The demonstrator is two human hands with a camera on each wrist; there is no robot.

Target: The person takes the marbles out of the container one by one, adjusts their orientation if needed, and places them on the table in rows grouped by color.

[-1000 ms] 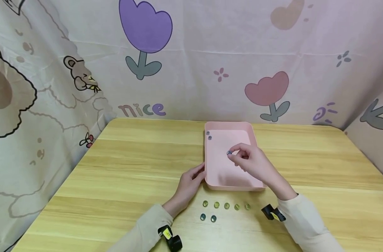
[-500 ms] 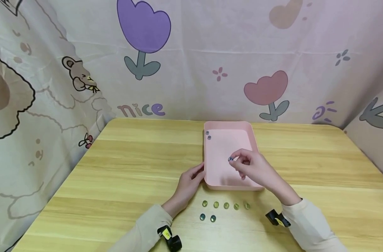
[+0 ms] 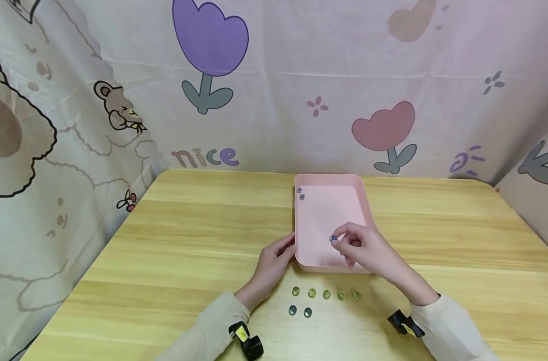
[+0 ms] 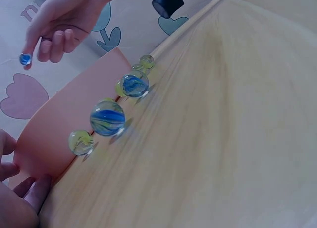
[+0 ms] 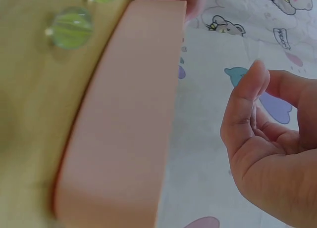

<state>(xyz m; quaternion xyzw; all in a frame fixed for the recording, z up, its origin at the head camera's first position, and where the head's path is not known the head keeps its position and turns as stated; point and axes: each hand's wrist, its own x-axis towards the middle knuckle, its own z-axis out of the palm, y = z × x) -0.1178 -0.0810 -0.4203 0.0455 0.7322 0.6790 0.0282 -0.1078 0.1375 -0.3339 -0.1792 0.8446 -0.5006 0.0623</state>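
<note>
My right hand [image 3: 364, 249] pinches a blue glass marble [image 3: 333, 239] between thumb and index finger, above the front part of a shallow pink tray [image 3: 319, 268]. The left wrist view also shows this blue marble [image 4: 25, 59] at the fingertips. My left hand [image 3: 269, 268] rests with its fingers against the tray's left wall near the front corner. Inside the tray, two small bluish-grey marbles [image 3: 302, 197] lie by the back left corner. In front of the tray is a row of several yellow-green marbles [image 3: 326, 294], with two blue-swirled marbles [image 3: 307, 312] nearer the front.
The pink tray stands on a light wood-grain table [image 3: 201, 225]. A printed cloth [image 3: 283, 65] hangs behind the table and along its sides. Small black cameras [image 3: 246, 341] are strapped to both sleeves.
My right hand has drawn back toward the tray's front and slightly right, still pinching the blue marble. The left hand stays at the tray's side, and the laid-out marbles have not moved.
</note>
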